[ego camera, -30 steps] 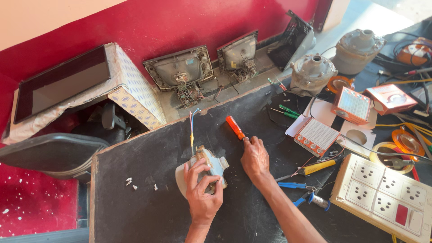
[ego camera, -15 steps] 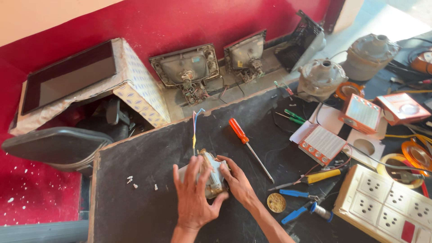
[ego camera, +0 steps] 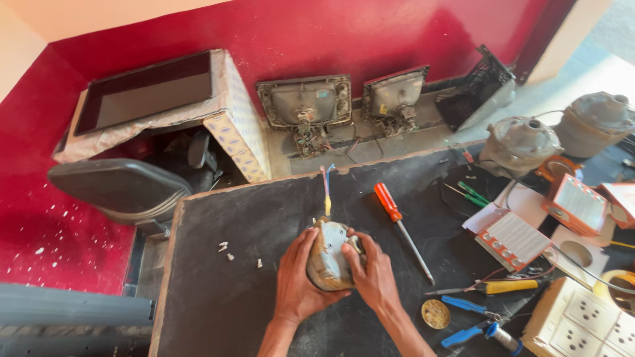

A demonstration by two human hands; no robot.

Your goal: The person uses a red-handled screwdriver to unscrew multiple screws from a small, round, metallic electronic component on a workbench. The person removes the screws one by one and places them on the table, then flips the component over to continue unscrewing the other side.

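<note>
Both my hands grip a small round grey motor (ego camera: 329, 254) standing on edge on the black worktop (ego camera: 218, 311). My left hand (ego camera: 296, 283) wraps its left side; my right hand (ego camera: 374, 274) covers its right side. Coloured wires (ego camera: 326, 188) stick out from the motor's top, pointing away from me. An orange-handled screwdriver (ego camera: 397, 221) lies on the worktop just right of my right hand. Several small white screws (ego camera: 228, 250) lie to the left of my left hand.
Yellow-handled and blue-handled pliers (ego camera: 486, 307) and a brass disc (ego camera: 436, 313) lie at the right. A white switch panel (ego camera: 585, 320), orange boxes (ego camera: 575, 203), two grey motor housings (ego camera: 526, 140), old tube units (ego camera: 307, 106) and a patterned box (ego camera: 165, 109) ring the bench. A black chair (ego camera: 116, 185) stands at the left.
My right hand let go of the orange screwdriver, which now lies on the worktop, and came onto the motor. Both hands now hold the motor on edge.
</note>
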